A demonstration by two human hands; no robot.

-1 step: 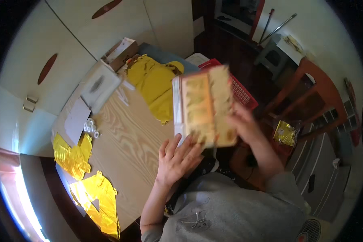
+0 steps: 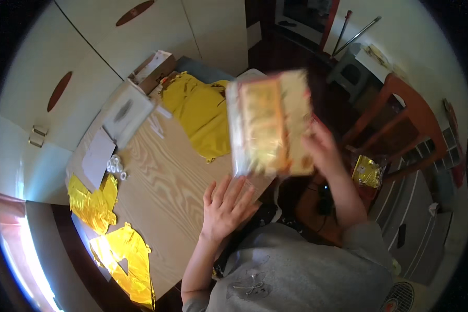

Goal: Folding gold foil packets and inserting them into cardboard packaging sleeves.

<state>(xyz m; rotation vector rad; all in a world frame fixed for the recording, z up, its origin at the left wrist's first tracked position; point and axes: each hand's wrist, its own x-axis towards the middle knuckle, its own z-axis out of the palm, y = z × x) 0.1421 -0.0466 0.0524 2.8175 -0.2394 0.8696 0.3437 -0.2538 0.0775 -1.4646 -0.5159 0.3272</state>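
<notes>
Overhanging the table (image 2: 161, 182) edge, blurred packet (image 2: 270, 125) in right hand (image 2: 325, 148).

Wooden table (image 2: 166, 182): yellow cloth (image 2: 203, 112), gold foil (image 2: 96, 200).

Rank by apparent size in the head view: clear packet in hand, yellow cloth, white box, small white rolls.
1. clear packet, though nearest the camera
2. yellow cloth
3. white box
4. small white rolls
</notes>
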